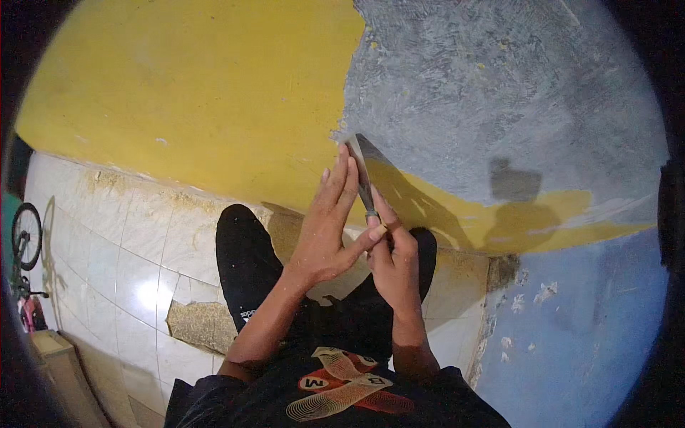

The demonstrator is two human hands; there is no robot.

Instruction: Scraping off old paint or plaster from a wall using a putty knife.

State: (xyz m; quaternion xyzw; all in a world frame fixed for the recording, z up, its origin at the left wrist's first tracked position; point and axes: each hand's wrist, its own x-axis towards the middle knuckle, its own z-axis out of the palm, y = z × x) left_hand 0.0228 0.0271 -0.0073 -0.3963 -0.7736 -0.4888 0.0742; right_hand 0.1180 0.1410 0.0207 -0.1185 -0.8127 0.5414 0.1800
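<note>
A paint scraper (365, 184) with a metal blade meets the wall where yellow paint (241, 96) borders a grey, bare-looking surface (455, 96). My right hand (395, 257) is wrapped around its handle, which the fingers mostly hide. My left hand (332, 224) lies along the blade with its fingers stretched out flat, and its thumb crosses over the handle. The blade's tip sits at the ragged edge of the yellow paint, near some loose flakes (337, 134).
White floor tiles (139, 241) run below the wall, with a broken patch (200, 323) beside my leg. A blue wall (578, 321) with chipped spots stands at right. A bicycle wheel (27, 235) and a box-like wooden object (59, 364) are at far left.
</note>
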